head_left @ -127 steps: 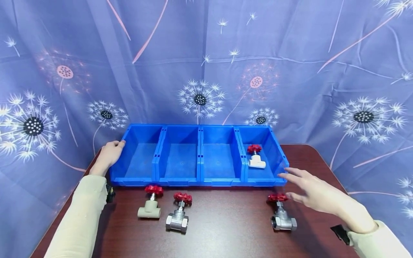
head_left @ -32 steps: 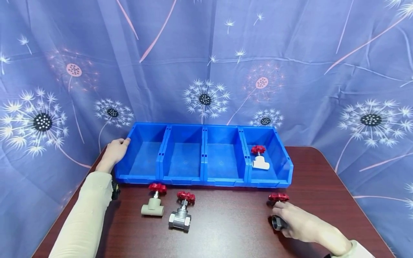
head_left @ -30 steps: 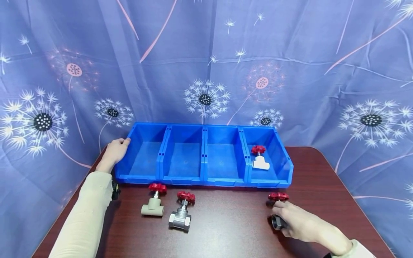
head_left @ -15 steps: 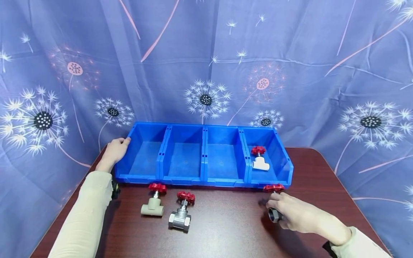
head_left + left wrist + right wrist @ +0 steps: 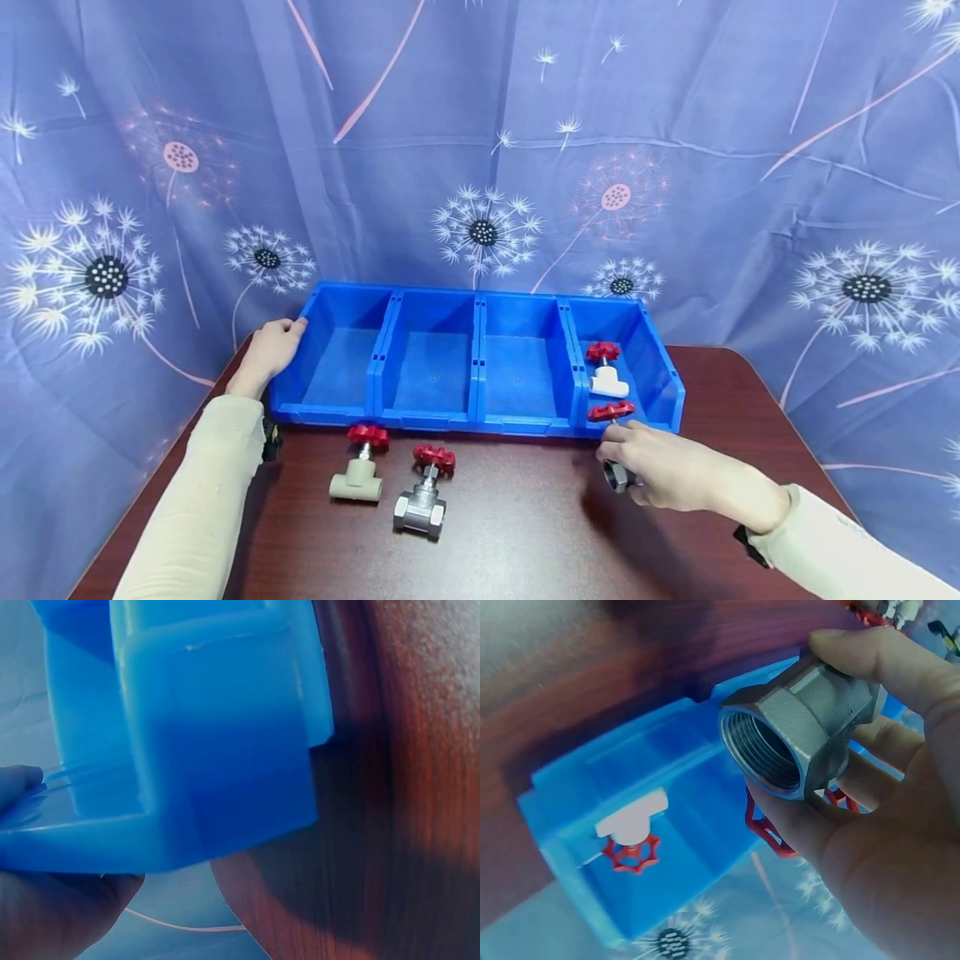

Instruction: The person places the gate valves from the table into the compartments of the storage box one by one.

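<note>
In the head view my right hand [image 5: 663,462] grips a metal valve [image 5: 617,476] with a red handwheel [image 5: 611,411], held above the table by the front edge of the rightmost bin. The right wrist view shows my fingers and thumb round its threaded steel body [image 5: 802,724]. My left hand [image 5: 268,353] holds the left wall of the blue bin row [image 5: 378,367]; in the left wrist view its thumb and fingers pinch the wall [image 5: 82,847]. A white valve with a red wheel [image 5: 609,382] lies inside the rightmost bin.
A beige valve [image 5: 357,483] and a second metal valve [image 5: 420,510] lie on the dark wooden table [image 5: 517,533], in front of the left bins. A patterned curtain [image 5: 420,125] hangs right behind the bins.
My right hand came down, took hold of the right metal valve, lifted it and moved it leftward and toward the rightmost bin. My left hand stays on the bin wall.
</note>
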### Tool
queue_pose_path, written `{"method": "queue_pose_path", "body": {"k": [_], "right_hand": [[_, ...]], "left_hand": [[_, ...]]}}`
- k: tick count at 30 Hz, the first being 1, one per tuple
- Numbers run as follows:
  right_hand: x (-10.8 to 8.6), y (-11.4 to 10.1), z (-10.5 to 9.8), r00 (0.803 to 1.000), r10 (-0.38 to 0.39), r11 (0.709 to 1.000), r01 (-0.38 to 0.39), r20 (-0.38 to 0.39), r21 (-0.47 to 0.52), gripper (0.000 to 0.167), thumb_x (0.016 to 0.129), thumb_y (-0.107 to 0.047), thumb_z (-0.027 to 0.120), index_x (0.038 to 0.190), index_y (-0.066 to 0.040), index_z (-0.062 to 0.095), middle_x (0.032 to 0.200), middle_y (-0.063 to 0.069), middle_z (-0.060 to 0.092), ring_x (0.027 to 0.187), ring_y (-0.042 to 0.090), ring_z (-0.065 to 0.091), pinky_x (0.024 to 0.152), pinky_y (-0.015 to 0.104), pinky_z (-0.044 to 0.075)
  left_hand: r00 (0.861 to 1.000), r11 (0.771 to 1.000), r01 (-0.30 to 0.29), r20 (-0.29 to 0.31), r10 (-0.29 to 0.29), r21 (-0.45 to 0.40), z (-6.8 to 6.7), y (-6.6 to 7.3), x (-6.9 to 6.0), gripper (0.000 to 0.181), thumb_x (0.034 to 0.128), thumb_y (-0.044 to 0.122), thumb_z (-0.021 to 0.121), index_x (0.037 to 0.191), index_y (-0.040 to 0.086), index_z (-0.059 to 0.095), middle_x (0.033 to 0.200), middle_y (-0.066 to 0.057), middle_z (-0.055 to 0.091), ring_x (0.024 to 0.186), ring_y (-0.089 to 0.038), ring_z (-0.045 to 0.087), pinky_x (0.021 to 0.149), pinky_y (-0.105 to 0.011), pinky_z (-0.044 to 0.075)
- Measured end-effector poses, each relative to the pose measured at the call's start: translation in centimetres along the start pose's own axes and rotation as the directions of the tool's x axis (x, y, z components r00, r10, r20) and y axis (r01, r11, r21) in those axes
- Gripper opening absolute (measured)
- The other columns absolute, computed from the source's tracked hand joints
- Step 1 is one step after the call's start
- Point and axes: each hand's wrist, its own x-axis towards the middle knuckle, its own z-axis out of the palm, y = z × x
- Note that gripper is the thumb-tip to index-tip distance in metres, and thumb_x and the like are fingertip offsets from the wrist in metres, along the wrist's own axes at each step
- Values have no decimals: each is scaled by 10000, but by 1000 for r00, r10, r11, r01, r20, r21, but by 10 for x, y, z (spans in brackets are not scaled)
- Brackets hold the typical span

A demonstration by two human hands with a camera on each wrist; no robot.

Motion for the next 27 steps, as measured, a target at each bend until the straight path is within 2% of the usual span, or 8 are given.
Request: {"method": "queue_pose_path", "body": {"k": [7,11,16,21,27], "right_hand": [[25,-3,-15,998,-41,998,42,42,-37,356,721,-141,858,1016,-138,659,940,-72,562,902,142,543,754,321,517],[40,-3,-22,997,-69,995,71,33,-66,338,728,-151,848,1008,-121,662,925,-62,561,889,144,551,761,313,513],[56,-2,-30,996,-91,995,91,17,-31,328,724,-107,843,995,-107,658,918,-60,553,876,130,553,721,283,510],[76,2,-34,996,-78,997,78,39,-6,343,747,-90,830,1044,-94,658,968,-31,573,902,154,564,746,305,519],[100,7,-35,997,-58,997,55,55,54,296,765,-53,814,1009,-104,655,947,-22,571,873,145,575,744,276,532]], "left_hand": [[1000,1000,5,5,-5,0,0,0,1,691,1038,532,244,1294,-43,527,1304,-332,508,1161,-475,501,912,-576,418],[1000,1000,7,3,-7,3,2,0,2,699,1036,538,244,1305,-45,521,1302,-333,508,1160,-473,502,919,-573,416],[1000,1000,9,5,-9,1,2,0,2,704,1036,539,240,1334,-43,501,1324,-331,493,1177,-476,489,931,-583,409],[1000,1000,14,10,-14,-7,0,-1,0,704,1038,533,234,1343,-49,487,1339,-335,480,1189,-483,479,942,-594,400],[1000,1000,5,5,-5,-6,0,-1,0,708,1037,535,235,1321,-56,502,1326,-331,495,1181,-480,488,934,-591,404]]}}
